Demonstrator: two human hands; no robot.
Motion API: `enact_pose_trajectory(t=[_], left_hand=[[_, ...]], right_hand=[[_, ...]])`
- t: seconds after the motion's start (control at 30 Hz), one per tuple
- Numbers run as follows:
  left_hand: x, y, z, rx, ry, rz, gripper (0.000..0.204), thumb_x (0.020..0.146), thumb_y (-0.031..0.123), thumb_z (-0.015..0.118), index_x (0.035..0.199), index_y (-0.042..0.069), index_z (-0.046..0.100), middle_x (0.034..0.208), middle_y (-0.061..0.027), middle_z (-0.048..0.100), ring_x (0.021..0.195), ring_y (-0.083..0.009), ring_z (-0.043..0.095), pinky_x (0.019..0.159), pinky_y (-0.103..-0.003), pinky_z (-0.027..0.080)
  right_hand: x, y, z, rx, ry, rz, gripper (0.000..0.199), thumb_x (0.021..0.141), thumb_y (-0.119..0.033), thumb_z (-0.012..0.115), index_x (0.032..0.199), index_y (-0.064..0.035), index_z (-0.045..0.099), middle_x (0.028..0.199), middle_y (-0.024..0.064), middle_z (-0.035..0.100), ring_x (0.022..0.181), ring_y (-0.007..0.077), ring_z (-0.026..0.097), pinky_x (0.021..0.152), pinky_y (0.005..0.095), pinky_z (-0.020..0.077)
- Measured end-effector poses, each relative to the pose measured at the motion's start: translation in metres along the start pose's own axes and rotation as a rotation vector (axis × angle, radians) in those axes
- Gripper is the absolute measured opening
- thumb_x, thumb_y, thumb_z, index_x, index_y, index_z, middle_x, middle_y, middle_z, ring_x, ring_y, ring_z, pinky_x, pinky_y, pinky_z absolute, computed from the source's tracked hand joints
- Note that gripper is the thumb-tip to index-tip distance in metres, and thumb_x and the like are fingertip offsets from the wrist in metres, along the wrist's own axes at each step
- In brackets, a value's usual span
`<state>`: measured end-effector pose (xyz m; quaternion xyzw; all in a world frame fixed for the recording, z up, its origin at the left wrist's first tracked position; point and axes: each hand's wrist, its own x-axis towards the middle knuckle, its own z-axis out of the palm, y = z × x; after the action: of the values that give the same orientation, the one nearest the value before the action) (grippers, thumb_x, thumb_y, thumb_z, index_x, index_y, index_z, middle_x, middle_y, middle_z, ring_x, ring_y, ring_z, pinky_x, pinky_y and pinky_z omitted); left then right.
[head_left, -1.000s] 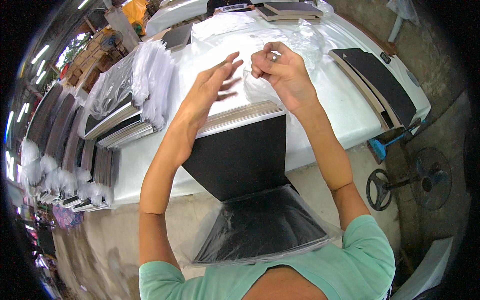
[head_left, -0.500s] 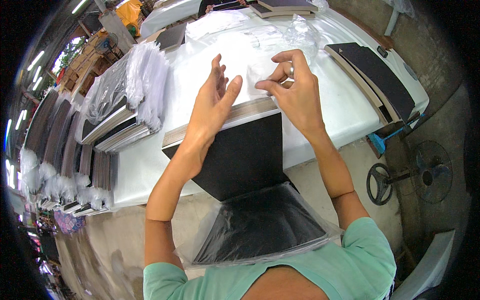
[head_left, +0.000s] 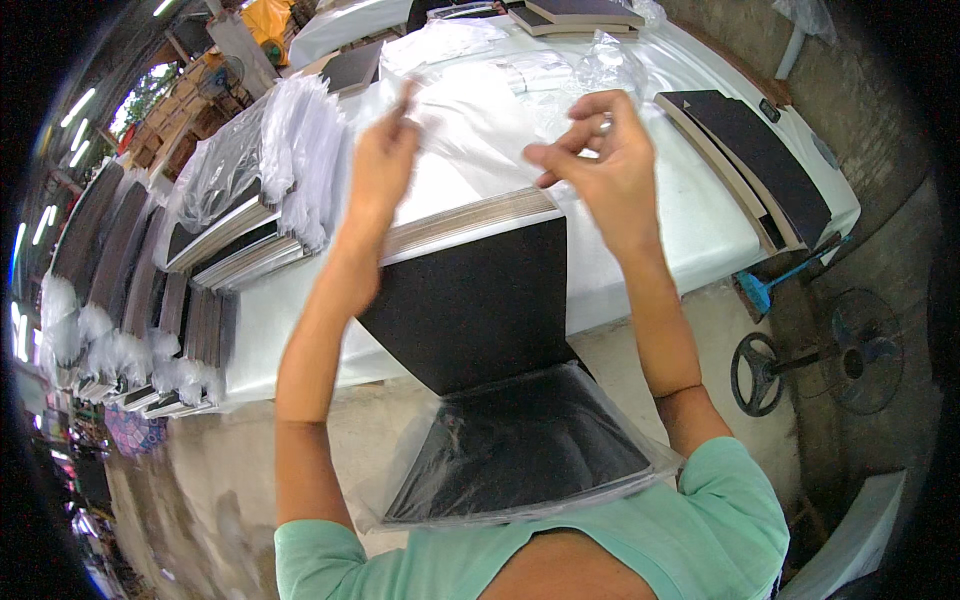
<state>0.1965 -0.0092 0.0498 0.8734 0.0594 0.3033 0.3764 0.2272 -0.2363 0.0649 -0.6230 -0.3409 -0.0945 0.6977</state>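
A thick album [head_left: 470, 300] lies at the table's near edge, its black cover folded down toward me and its stacked page edges facing me. White page surfaces on top are overexposed. Above them a thin translucent sheet [head_left: 475, 125] spans the space between my hands. My right hand [head_left: 612, 160], with a ring on one finger, is closed in a pinch at the sheet's near right side. My left hand [head_left: 385, 165] is raised over the album's left part, beside the sheet's far left side. Motion smears its fingers, so its grip is unclear. A black panel in clear plastic [head_left: 530, 440] lies against my front, below the cover.
At left stand a pile of plastic-wrapped albums [head_left: 235, 200] and rows of stacked albums [head_left: 110, 260]. Dark covers [head_left: 745, 160] lie on the right of the white-covered table [head_left: 690, 230]. Crumpled clear plastic [head_left: 605, 65] sits at the back. A fan [head_left: 855, 350] stands at right.
My left hand has moved left, away from my right hand. My right hand has shifted slightly right, still pinched. The translucent sheet now shows stretched between them.
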Motion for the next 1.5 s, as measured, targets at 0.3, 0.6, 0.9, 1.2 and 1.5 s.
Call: enact_pose_trajectory(t=[0.3, 0.6, 0.9, 1.2, 1.5], left_hand=[[0.012, 0.009, -0.009, -0.203, 0.213, 0.141, 0.062, 0.086, 0.009, 0.053, 0.14, 0.011, 0.022, 0.137, -0.0221, 0.034, 0.12, -0.0312, 0.042, 0.096, -0.038, 0.037], [0.046, -0.044, -0.043, -0.217, -0.098, -0.018, 0.068, 0.075, 0.008, 0.063, 0.135, -0.002, 0.031, 0.136, -0.0195, 0.037, 0.125, -0.0258, 0.037, 0.099, -0.035, 0.033], [0.051, -0.1, -0.017, 0.119, -0.63, 0.186, 0.109, 0.065, 0.047, 0.075, 0.138, -0.004, 0.013, 0.132, -0.0324, 0.033, 0.125, -0.0407, 0.032, 0.106, -0.039, 0.024], [0.056, -0.101, -0.026, 0.046, -0.654, -0.087, 0.046, 0.087, 0.039, 0.055, 0.107, -0.002, 0.06, 0.084, -0.01, 0.065, 0.086, -0.0126, 0.06, 0.073, -0.025, 0.047], [0.093, -0.039, -0.08, -0.676, -0.314, -0.003, 0.038, 0.089, 0.034, 0.052, 0.107, 0.001, 0.058, 0.101, -0.0076, 0.063, 0.094, -0.0165, 0.06, 0.085, -0.028, 0.047]], right_hand=[[0.014, 0.025, 0.008, 0.292, -0.106, 0.031, 0.033, 0.073, -0.005, 0.07, 0.094, 0.0039, 0.046, 0.078, 0.0136, 0.055, 0.071, 0.0188, 0.06, 0.053, 0.0287, 0.0549], [0.076, 0.104, 0.04, -0.541, -0.572, -0.162, 0.049, 0.065, -0.024, 0.077, 0.104, -0.0052, 0.055, 0.103, 0.0136, 0.058, 0.105, 0.0295, 0.05, 0.087, 0.0428, 0.0445], [0.102, 0.198, 0.099, -0.428, -0.826, -0.389, 0.02, 0.072, -0.015, 0.066, 0.086, -0.0011, 0.061, 0.092, 0.0115, 0.062, 0.091, 0.0245, 0.056, 0.083, 0.0366, 0.0424], [0.183, 0.116, 0.066, -0.177, -0.027, -0.258, 0.021, 0.085, -0.021, 0.057, 0.086, 0.0002, 0.06, 0.081, 0.0063, 0.061, 0.075, 0.0139, 0.053, 0.07, 0.0286, 0.042], [0.113, 0.167, 0.064, -0.653, -0.653, -0.305, 0.079, 0.069, -0.05, 0.069, 0.122, 0.0034, 0.043, 0.115, 0.0263, 0.051, 0.115, 0.038, 0.044, 0.099, 0.0412, 0.0336]])
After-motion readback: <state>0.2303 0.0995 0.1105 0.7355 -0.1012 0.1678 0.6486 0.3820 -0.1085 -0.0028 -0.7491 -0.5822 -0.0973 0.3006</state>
